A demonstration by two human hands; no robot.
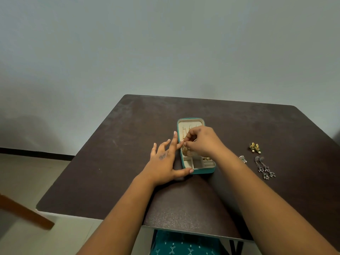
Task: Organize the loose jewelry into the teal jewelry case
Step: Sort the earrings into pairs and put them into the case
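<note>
The teal jewelry case [195, 171] is lying open on the dark brown counter [114, 162], near its middle, with its cream-lined lid section pointing away from the person and its compartmented base nearer to them. The left hand [165, 162] is resting against the case's left side, its thumb lying along the near left corner of the rim and its fingers [173, 139] spreading open and reaching up toward the lid; it is gripping nothing. The right hand [202, 140] is hovering over the lid section, its fingers [187, 138] pinching together on a thin gold-coloured piece; whether that piece is a chain or an earring hook cannot be told. Gold earrings [187, 151] are hanging or lying inside the case just below that pinch. Something gold is sitting in the small right compartment of the base, too small to identify. To the right of the case, well apart from it, loose pieces are lying on the counter: a pair of yellow-green earrings with pearl drops [255, 147], a small silver earring [243, 159], and a pair of long silver dangle earrings [265, 169].
</note>
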